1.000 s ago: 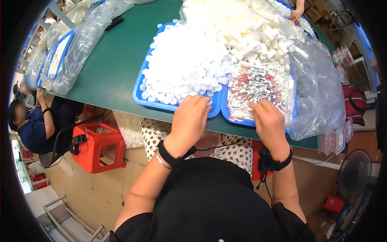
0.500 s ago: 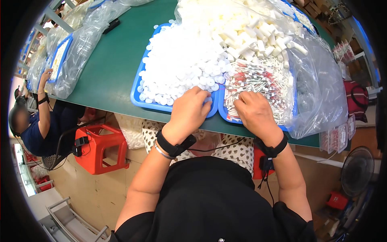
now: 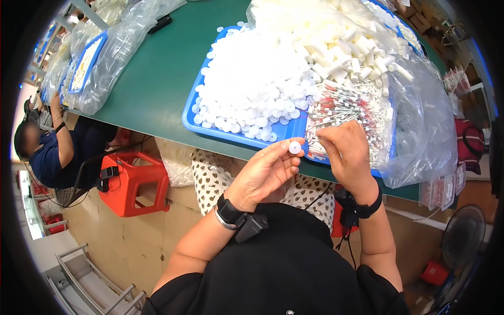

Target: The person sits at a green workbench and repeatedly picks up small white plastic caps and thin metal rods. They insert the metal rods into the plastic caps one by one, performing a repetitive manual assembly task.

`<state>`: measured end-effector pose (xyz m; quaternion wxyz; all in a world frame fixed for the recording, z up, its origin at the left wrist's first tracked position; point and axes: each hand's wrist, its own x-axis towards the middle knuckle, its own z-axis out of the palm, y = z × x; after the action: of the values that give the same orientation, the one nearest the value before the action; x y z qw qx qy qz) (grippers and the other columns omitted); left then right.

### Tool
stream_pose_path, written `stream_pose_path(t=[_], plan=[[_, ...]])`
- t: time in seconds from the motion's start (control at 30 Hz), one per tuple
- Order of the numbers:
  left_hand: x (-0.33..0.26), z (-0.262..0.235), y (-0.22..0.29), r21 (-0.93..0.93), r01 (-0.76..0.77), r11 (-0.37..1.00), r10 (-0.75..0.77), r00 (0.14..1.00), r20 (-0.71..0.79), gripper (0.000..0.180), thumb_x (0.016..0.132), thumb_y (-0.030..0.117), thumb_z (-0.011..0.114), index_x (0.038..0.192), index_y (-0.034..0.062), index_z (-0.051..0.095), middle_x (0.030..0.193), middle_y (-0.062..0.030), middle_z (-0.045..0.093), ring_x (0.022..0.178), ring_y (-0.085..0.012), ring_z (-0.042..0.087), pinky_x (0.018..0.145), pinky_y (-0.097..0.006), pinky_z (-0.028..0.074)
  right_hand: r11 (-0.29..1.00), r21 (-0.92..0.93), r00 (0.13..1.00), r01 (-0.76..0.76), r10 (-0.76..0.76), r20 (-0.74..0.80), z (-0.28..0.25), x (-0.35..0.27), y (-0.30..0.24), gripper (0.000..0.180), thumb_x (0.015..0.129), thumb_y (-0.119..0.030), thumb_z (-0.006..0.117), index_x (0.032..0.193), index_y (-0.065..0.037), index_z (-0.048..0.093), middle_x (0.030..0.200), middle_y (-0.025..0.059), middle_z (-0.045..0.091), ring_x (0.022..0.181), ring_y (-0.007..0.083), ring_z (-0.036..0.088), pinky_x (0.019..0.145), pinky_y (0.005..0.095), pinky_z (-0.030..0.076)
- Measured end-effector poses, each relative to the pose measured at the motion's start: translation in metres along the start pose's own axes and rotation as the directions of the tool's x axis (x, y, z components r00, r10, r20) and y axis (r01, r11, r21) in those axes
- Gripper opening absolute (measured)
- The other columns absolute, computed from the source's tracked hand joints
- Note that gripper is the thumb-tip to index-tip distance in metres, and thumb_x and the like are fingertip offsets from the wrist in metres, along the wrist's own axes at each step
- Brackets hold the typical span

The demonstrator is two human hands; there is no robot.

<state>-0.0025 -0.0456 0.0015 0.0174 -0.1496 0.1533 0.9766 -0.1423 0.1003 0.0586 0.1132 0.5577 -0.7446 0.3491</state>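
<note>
Between the thumb and fingers of my left hand (image 3: 265,173) is a white plastic disc (image 3: 295,147) with a small hole in its middle, held just in front of the trays. The hand is palm up. My right hand (image 3: 349,152) is closed in a pinch at the front of a pile of thin white sticks with red and dark ends (image 3: 344,102). What its fingertips hold is too small to make out. Left of that pile, a blue tray (image 3: 190,113) is heaped with similar white discs (image 3: 236,84).
Behind the sticks lie many cream-white cylinders (image 3: 362,50) in a clear plastic bag (image 3: 422,136). All rest on a green table (image 3: 152,68). A red stool (image 3: 137,178) and another person (image 3: 52,152) are at left; a fan (image 3: 463,226) stands at right.
My left hand has come back from the disc tray, turned palm up, with a disc in its fingers. My right hand stays at the sticks, its fingers now pinched. The view has shifted slightly.
</note>
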Motion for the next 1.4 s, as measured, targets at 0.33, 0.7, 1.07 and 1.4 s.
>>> stream_pose_path(t=[0.33, 0.7, 1.07, 1.4], plan=[[0.000, -0.005, -0.007, -0.057, -0.006, 0.998, 0.005, 1.000, -0.017, 0.033, 0.101, 0.025, 0.053, 0.122, 0.0000, 0.057, 0.099, -0.0042, 0.061, 0.088, -0.0108, 0.058, 0.079, -0.025, 0.050, 0.987, -0.140, 0.983, 0.074, -0.049, 0.174, -0.011, -0.013, -0.021, 0.015, 0.073, -0.006, 0.075, 0.084, -0.006, 0.064, 0.067, 0.0029, 0.054, 0.067, 0.0216, 0.050, 0.065, 0.0353, 0.037], [-0.002, -0.003, -0.008, -0.020, -0.037, 0.999, 0.036, 0.998, -0.056, 0.033, 0.100, 0.023, 0.056, 0.122, -0.0014, 0.056, 0.099, -0.0045, 0.063, 0.087, -0.0111, 0.058, 0.078, -0.025, 0.049, 0.968, -0.247, 0.988, 0.050, -0.012, 0.154, -0.013, -0.015, -0.025, 0.018, 0.073, -0.004, 0.076, 0.085, -0.006, 0.064, 0.068, 0.0038, 0.055, 0.065, 0.0232, 0.048, 0.065, 0.0362, 0.036], [-0.003, 0.009, -0.009, 0.168, -0.090, 0.982, 0.111, 0.986, -0.122, 0.030, 0.097, 0.019, 0.060, 0.120, 0.0001, 0.058, 0.097, -0.0018, 0.064, 0.086, -0.0080, 0.059, 0.078, -0.023, 0.050, 0.948, -0.285, 0.986, 0.146, -0.114, 0.125, -0.014, -0.017, -0.032, 0.017, 0.073, -0.005, 0.075, 0.086, -0.005, 0.064, 0.066, 0.0028, 0.047, 0.061, 0.0197, 0.046, 0.060, 0.0336, 0.035], [0.000, 0.008, -0.028, 0.119, -0.064, 0.991, 0.070, 0.997, -0.041, 0.028, 0.097, 0.021, 0.061, 0.117, 0.0013, 0.061, 0.092, -0.0008, 0.064, 0.083, -0.0072, 0.059, 0.078, -0.024, 0.051, 0.973, 0.033, 0.973, -0.227, 0.226, 0.051, 0.008, -0.033, -0.036, 0.006, 0.084, -0.005, 0.069, 0.084, -0.003, 0.063, 0.066, 0.0062, 0.059, 0.055, 0.0226, 0.051, 0.057, 0.0356, 0.037]])
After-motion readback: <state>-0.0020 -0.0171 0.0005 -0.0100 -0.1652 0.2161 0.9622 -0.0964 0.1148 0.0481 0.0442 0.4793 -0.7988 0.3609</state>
